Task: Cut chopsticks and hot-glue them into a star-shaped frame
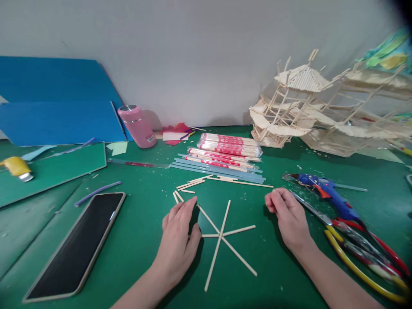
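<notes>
In the middle, several thin wooden sticks form a star (219, 257) flat on the table, meeting at one centre. My left hand (180, 240) rests at the star's left side with its fingers stretched out and the thumb apart. Its fingertips are close to the ends of two star sticks; whether they touch cannot be made out. To the right of the star, my right hand (286, 216) is closed with its fingers curled together; anything inside is hidden. Loose short sticks (191, 184) lie beyond my left hand, and a longer loose stick (240, 183) ends near my right fingers.
A blue glue gun (331, 191) and pliers (337, 240) lie at right. A phone (75, 244) is at left. Behind are packed chopsticks (228, 146), blue glue sticks (219, 168), a pink cup (137, 126), blue boards (58, 122) and a stick-built pavilion model (283, 120).
</notes>
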`<state>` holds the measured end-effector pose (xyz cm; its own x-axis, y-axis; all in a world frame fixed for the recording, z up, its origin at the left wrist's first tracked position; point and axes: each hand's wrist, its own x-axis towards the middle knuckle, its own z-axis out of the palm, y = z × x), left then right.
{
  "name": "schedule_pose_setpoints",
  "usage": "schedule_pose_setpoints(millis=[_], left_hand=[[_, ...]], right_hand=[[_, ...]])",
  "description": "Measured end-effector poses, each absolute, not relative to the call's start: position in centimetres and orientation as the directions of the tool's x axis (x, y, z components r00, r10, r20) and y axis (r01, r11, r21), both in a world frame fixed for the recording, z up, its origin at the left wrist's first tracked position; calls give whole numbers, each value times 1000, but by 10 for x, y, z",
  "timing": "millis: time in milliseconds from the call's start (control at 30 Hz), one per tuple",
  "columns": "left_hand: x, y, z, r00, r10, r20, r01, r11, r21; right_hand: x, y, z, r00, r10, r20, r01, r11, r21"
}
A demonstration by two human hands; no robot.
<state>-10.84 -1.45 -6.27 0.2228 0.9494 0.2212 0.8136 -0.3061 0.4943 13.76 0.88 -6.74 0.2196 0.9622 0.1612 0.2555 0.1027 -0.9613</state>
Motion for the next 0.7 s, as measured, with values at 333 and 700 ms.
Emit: schedule_pose_setpoints(millis=[333, 700], left_hand=[[-107, -13, -64, 235, 951, 200, 807, -306, 506], [-108, -14, -63, 257, 949, 182, 815, -314, 487]], right_hand=[[137, 9, -68, 165, 975, 150, 280, 100, -955], [137, 9, -69, 161, 977, 141, 278, 92, -956]])
